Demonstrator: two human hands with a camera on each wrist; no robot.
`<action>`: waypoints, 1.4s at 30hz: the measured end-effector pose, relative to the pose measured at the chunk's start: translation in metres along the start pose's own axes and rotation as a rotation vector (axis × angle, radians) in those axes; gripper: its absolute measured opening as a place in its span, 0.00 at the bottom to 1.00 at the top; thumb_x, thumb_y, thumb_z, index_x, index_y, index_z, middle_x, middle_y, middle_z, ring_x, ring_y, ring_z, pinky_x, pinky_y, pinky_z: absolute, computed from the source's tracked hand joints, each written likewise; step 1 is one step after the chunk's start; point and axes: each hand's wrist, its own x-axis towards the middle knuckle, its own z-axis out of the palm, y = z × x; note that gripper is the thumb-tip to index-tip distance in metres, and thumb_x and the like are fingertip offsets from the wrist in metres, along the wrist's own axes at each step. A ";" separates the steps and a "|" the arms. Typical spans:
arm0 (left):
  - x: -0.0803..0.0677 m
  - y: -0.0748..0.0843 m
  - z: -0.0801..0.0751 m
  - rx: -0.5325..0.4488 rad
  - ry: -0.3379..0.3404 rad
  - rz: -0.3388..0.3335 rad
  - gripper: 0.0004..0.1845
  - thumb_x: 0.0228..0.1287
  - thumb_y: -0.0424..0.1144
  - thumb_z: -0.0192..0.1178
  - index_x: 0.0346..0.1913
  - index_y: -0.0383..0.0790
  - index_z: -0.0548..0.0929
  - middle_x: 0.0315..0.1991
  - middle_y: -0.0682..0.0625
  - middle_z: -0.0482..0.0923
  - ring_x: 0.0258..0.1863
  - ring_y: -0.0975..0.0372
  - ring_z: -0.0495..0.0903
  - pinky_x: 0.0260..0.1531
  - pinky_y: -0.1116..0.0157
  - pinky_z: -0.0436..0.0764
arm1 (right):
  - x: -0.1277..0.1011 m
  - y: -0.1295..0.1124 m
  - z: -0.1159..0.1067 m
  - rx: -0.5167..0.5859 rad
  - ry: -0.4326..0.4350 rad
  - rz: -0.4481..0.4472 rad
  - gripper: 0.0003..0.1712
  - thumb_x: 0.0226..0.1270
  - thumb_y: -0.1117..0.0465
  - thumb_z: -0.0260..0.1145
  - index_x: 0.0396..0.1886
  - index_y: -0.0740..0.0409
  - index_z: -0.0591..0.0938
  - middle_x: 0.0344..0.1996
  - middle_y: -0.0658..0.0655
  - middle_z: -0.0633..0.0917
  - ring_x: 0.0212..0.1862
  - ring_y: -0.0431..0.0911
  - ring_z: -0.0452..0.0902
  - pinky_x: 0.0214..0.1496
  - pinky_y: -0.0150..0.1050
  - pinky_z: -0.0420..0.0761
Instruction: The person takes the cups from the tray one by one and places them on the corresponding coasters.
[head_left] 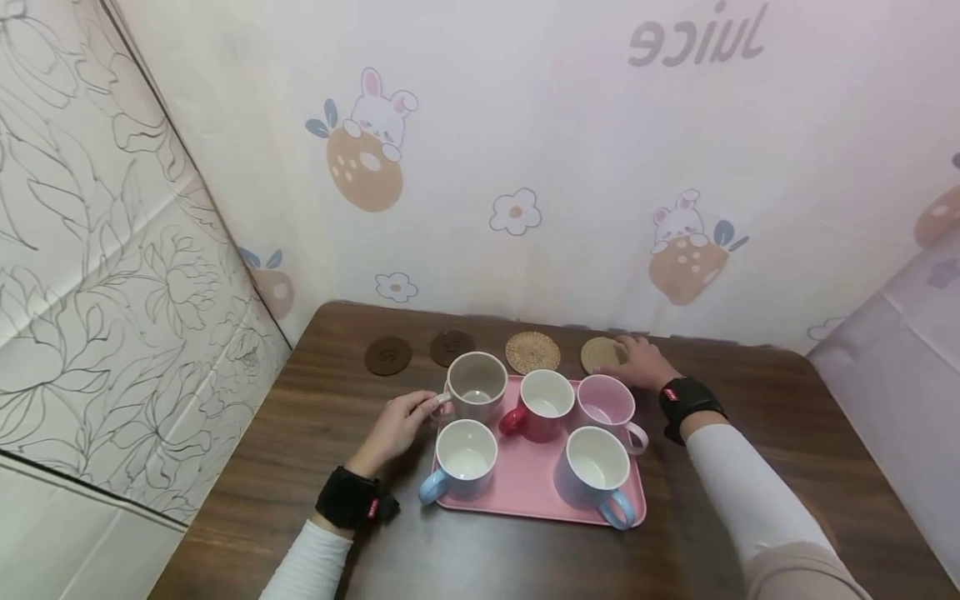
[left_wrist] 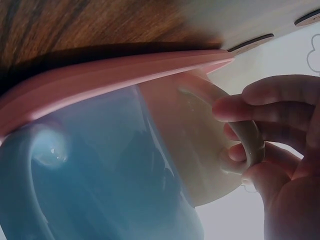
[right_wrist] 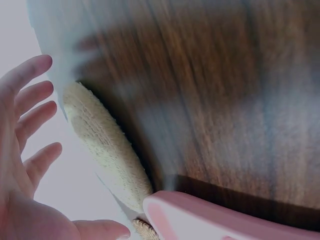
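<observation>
From the head view, the left hand (head_left: 397, 427) pinches the handle of the beige mug (head_left: 476, 385) at the pink tray's (head_left: 528, 487) back left corner. The left wrist view shows fingers (left_wrist: 260, 107) curled round that handle. In the right wrist view, the right hand (right_wrist: 22, 150), fingers spread, hovers by the woven coaster (right_wrist: 107, 145).

Two dark coasters (head_left: 387, 356) along table (head_left: 315, 433) back edge; red mug (head_left: 542, 406), two blue-handled mugs (head_left: 465, 461) on tray
</observation>
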 end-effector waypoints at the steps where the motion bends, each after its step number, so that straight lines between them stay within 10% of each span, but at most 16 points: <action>1: 0.001 0.000 0.000 0.000 0.001 -0.001 0.13 0.74 0.40 0.52 0.45 0.37 0.85 0.35 0.45 0.84 0.34 0.60 0.81 0.39 0.63 0.80 | -0.002 0.000 -0.001 -0.001 0.005 0.000 0.59 0.54 0.29 0.64 0.69 0.70 0.63 0.63 0.79 0.67 0.64 0.76 0.59 0.61 0.70 0.65; 20: 0.000 -0.003 0.002 0.040 -0.001 0.053 0.12 0.73 0.40 0.54 0.44 0.38 0.85 0.38 0.46 0.85 0.38 0.58 0.81 0.42 0.62 0.80 | -0.069 -0.006 -0.023 0.025 0.053 -0.062 0.50 0.59 0.40 0.68 0.69 0.70 0.65 0.66 0.77 0.65 0.67 0.72 0.58 0.65 0.69 0.63; 42: 0.000 -0.001 0.004 0.054 0.018 0.017 0.12 0.73 0.39 0.53 0.46 0.35 0.84 0.35 0.43 0.84 0.34 0.57 0.81 0.38 0.61 0.80 | -0.157 0.010 -0.043 0.038 0.076 0.111 0.58 0.58 0.31 0.65 0.72 0.68 0.58 0.68 0.80 0.57 0.68 0.75 0.52 0.62 0.74 0.61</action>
